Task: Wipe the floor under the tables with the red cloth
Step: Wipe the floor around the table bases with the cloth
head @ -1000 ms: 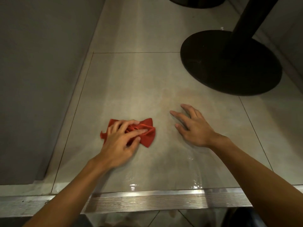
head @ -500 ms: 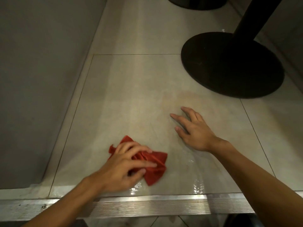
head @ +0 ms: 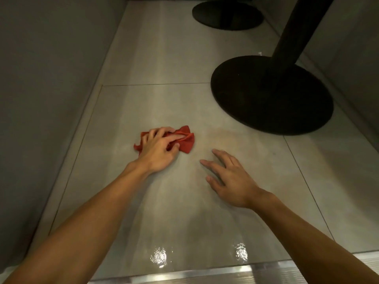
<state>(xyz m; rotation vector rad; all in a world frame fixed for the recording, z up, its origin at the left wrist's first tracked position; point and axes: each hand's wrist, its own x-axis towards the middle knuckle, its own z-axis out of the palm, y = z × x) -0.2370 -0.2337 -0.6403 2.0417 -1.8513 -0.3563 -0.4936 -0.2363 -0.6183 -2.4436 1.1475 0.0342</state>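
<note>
A crumpled red cloth (head: 185,141) lies on the grey tiled floor (head: 164,103), left of centre. My left hand (head: 159,149) presses down on it, fingers curled over the folds, so part of the cloth is hidden. To the right, my right hand (head: 229,179) rests flat on the bare tile with fingers spread, holding nothing. A round black table base (head: 266,95) with its black post (head: 295,33) stands at the right, beyond my right hand.
A second black table base (head: 227,15) sits farther back. Grey walls close in on the left (head: 51,78) and right (head: 352,58). A ribbed metal threshold strip (head: 205,277) runs along the near edge. Wet glints (head: 159,257) show on the near tile.
My left hand has pushed the red cloth forward, away from the metal strip toward the middle of the tile. The view has moved forward; my right hand stays flat on the floor.
</note>
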